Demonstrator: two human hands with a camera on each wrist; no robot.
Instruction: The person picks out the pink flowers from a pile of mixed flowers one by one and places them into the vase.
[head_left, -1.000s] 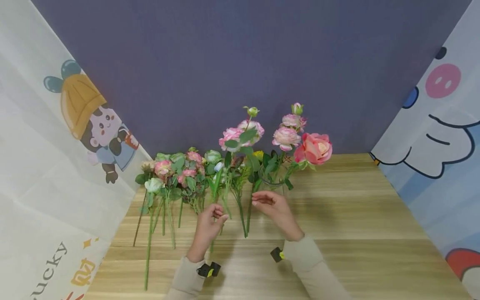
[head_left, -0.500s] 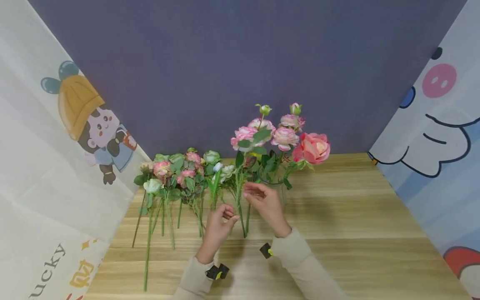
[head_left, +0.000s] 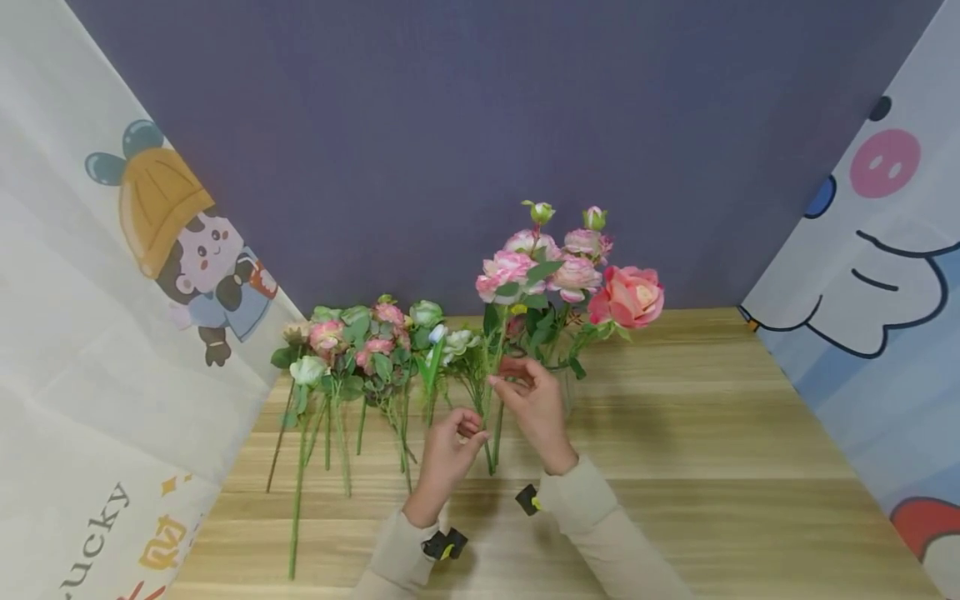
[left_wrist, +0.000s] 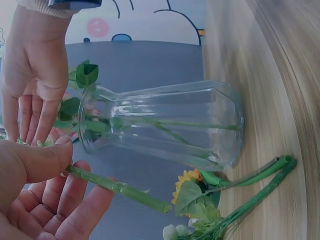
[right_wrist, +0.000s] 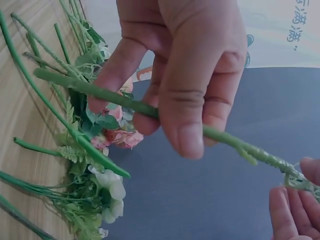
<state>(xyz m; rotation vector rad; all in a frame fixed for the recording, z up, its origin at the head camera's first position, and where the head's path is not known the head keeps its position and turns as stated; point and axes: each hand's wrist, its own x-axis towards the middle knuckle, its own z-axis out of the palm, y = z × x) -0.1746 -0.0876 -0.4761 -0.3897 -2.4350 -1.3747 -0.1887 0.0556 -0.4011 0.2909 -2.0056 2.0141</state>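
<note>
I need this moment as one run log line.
left hand: pinches green stem of pink-white flowers, low | right hand: pinches same stem, higher | clear glass vase: holds other flowers

Both forearms are slanting in from the near edge, pale sleeves covering them to the wrists. Left hand is sitting lower and closer to the body; its left thumb is pinching against half-curled, spread fingers. Right hand is sitting higher and slightly farther forward, its thumb and fingertips also pinching. Hands are facing each other, near but apart. Both wrists are partly showing past the cuffs.
</note>
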